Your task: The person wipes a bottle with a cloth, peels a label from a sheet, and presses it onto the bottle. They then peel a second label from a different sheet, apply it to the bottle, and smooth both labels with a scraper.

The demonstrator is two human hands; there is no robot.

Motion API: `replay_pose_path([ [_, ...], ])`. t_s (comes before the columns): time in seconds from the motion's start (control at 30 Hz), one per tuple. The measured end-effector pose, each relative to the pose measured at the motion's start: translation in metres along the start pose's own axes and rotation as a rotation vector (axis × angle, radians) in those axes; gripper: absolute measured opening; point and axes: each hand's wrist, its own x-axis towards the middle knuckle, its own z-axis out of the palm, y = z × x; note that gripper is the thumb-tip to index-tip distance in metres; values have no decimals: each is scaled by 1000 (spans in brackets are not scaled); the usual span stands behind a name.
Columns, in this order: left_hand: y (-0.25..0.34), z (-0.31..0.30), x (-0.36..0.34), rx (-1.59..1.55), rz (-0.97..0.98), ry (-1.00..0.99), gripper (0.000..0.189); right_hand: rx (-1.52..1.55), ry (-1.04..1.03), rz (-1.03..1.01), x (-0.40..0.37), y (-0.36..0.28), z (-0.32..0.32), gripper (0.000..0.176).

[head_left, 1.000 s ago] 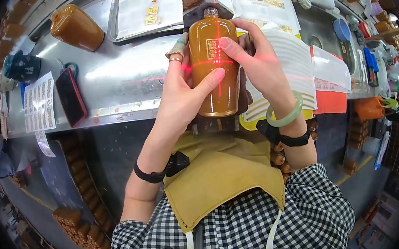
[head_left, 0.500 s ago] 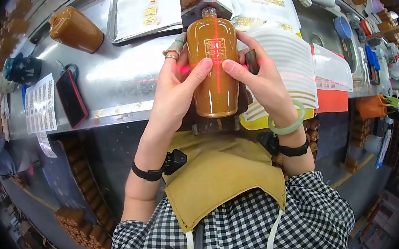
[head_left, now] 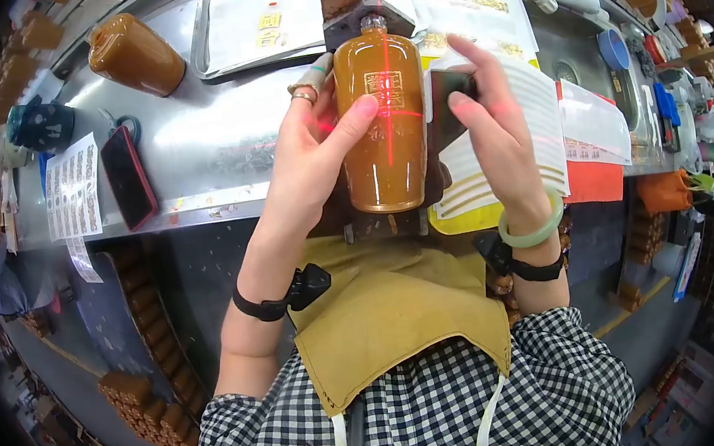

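Note:
A glossy brown bottle (head_left: pixel 381 164) lies in a dark holder, its neck against a grey metal block (head_left: pixel 345 26). Gold characters are on its front, and a red laser cross falls over them. My left hand (head_left: pixel 305 146) grips its left side, thumb on the front, the fingers partly hidden behind it; a wrapped finger and a ring show. To the right of the bottle, my right hand (head_left: pixel 494 117) is apart from it, with a small dark flat piece (head_left: pixel 450 89) held between thumb and fingers.
White ridged sheets (head_left: pixel 529 118) lie right of the bottle, beside a red sheet (head_left: pixel 593 179). A tray (head_left: pixel 200 39) bears paper with gold characters. Further left are another brown bottle (head_left: pixel 135 55), a phone (head_left: pixel 128 177), a dark jar (head_left: pixel 40 126) and a sticker sheet (head_left: pixel 72 188).
My right hand has come off the bottle and moved right, its fingers lifting away with the dark flat piece. My left hand stays on the bottle, which keeps its place.

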Motion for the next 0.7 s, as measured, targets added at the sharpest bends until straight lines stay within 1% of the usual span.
replay_pose_path([
  [0.07,-2,-1,6,30,39,29,72,-262,168,-287,1,-8,6,52],
  [0.1,-5,-3,9,71,59,35,74,-346,228,-335,0,-11,7,41],
  [0.13,-6,-4,11,112,79,40,75,-377,275,-464,0,-7,8,31],
  [0.2,-6,-4,12,111,93,40,76,-781,152,-776,-1,-18,6,32],
  [0.23,-7,-4,12,110,105,42,77,-886,73,-866,-2,-17,3,32],
  [0.27,-7,-5,12,111,105,42,77,-885,73,-866,-6,-17,3,32],
  [0.33,-8,-5,12,115,107,63,74,-1074,-63,-963,-17,-14,5,32],
  [0.37,-8,-5,12,114,107,64,74,-1051,-89,-994,-19,-11,5,30],
  [0.47,-8,-4,13,113,110,76,71,-994,-101,-1008,-19,-21,7,31],
  [0.5,-8,-4,14,128,96,85,70,-1081,-74,-1044,-16,-25,7,31],
  [0.53,-7,-4,14,143,82,96,68,-1081,-73,-1045,-16,-25,8,31],
  [0.57,-7,-3,14,144,82,95,68,-1091,-127,-1033,-16,-25,11,30],
  [0.63,-8,-3,14,156,111,110,60,-1099,-236,-1030,-16,-28,14,31],
  [0.67,-7,-3,14,157,113,113,60,-1098,-239,-1033,-13,-32,18,31],
  [0.7,-5,-3,14,91,60,129,57,-1090,-251,-1018,-9,-37,24,32],
])
